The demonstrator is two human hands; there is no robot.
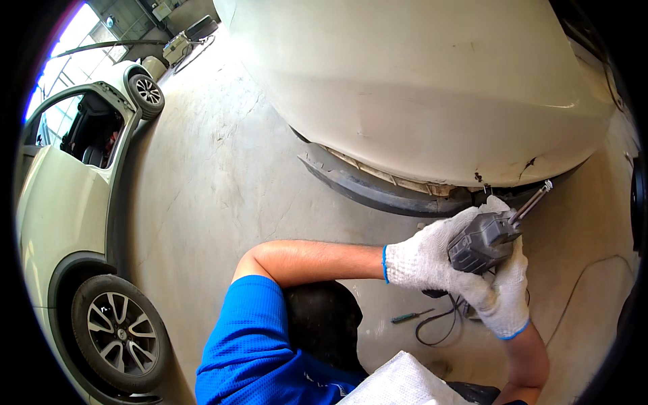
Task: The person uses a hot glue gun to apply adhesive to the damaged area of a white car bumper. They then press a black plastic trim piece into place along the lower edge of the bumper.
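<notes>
My left hand (pixel 428 253), in a white knit glove with blue cuff, grips a dark grey handheld tool (pixel 482 246) from the left. Two metal prongs (pixel 530 202) stick out of it toward the upper right. My right hand (pixel 506 300), gloved alike, holds the tool's lower side, its fingers partly hidden behind the left hand and the tool. Just beyond the tool is a white car bumper (pixel 412 101) with cracks and small dark marks along its bottom edge. A dark grey lower trim (pixel 364 189) hangs partly apart below it.
A pale car with an open front window (pixel 74 216) stands along the left. A green-handled screwdriver (pixel 405 317) and a black cable (pixel 425 337) lie on the concrete floor (pixel 189 169) below my hands. Equipment (pixel 177 47) stands at the back left.
</notes>
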